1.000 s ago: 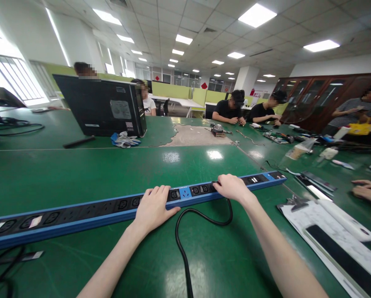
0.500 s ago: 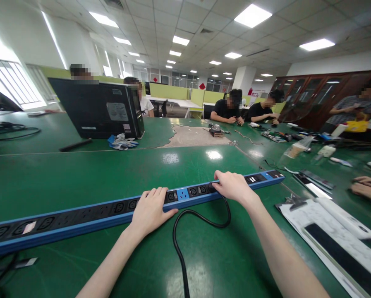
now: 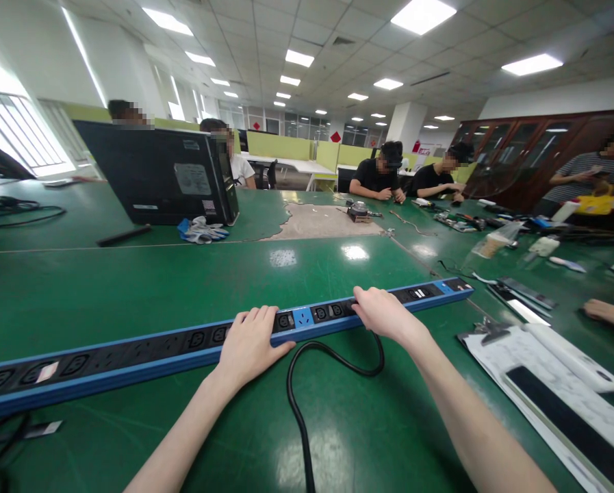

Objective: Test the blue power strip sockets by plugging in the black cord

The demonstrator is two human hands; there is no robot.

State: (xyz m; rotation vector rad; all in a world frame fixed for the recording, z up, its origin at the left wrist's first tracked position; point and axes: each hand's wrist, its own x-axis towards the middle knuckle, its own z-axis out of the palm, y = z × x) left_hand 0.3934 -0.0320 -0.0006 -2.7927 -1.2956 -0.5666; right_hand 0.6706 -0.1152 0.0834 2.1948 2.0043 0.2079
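Observation:
A long blue and black power strip [image 3: 152, 349] lies slantwise across the green table, its sockets facing up. My left hand [image 3: 249, 341] grips the strip near its middle, fingers over the far edge and thumb along the near side. Farther right, my right hand [image 3: 381, 311] is closed around the plug of a black power cable [image 3: 299, 404] at one of the sockets. Most of that plug is hidden under the fingers, so how deep it sits cannot be made out. From there the cable loops on the tabletop toward me. A blue three-slot socket [image 3: 302, 318] shows between my hands.
A black computer case [image 3: 157, 174] stands at the back left beside work gloves [image 3: 202, 231]. At right lie a clipboard [image 3: 491, 335] with papers and another person's hand [image 3: 602, 309]. Tools and a bagged cup [image 3: 491, 245] are farther back, where several people sit.
My right hand has shifted very slightly at the plug, its fingers drawn a little closer together. My left hand stays on the strip. The whole view has tilted a little.

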